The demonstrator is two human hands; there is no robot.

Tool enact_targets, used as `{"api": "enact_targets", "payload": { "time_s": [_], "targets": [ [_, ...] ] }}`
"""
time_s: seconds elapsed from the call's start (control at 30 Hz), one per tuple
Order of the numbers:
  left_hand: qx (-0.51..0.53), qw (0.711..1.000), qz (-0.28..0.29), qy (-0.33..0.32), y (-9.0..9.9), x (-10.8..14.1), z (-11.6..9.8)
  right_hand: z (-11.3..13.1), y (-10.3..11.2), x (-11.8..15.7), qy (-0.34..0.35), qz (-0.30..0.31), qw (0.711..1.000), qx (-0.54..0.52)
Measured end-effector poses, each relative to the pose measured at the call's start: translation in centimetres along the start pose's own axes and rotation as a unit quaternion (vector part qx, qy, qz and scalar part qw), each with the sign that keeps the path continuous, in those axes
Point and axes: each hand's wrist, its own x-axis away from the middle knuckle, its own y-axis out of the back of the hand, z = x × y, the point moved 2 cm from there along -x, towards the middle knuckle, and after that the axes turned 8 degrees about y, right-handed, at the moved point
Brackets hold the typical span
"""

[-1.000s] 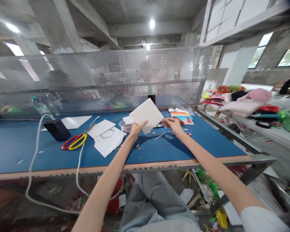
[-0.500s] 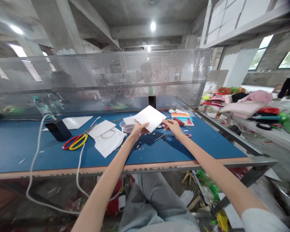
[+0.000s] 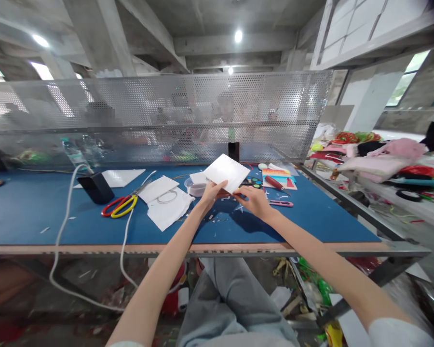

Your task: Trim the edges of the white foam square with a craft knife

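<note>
My left hand [image 3: 212, 193] is closed on the sheet's lower left edge and has hold of this white sheet [image 3: 226, 172]. The sheet is nearly square, so no long axis stands out. It tilts up above the blue desk [image 3: 39, 212], one corner pointing away from me, and lies nearer my left hand. My right hand [image 3: 255, 202] is half open, fingers at the sheet's bottom corner; I cannot tell whether they grip it. A small clear bowl [image 3: 194, 188] sits just beyond my left hand.
</note>
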Motion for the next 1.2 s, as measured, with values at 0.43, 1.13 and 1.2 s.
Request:
{"api": "enact_targets", "payload": {
  "time_s": [0.43, 1.13, 1.2],
  "targets": [
    [0.014, 0.999, -0.02, -0.047, -0.48, 0.21, 0.65, 0.39, 0.19, -0.31, 0.059, 0.169, 0.962, 0.208],
    [0.001, 0.998, -0.05, -0.044, -0.64, 0.31, 0.86, 0.6, 0.12, -0.58, 0.048, 0.163, 0.966, 0.197],
    [0.001, 0.997, -0.055, -0.047, -0.7, 0.34, 0.88, 0.67, 0.12, -0.61, 0.028, 0.159, 0.963, 0.214]
  ]
}}
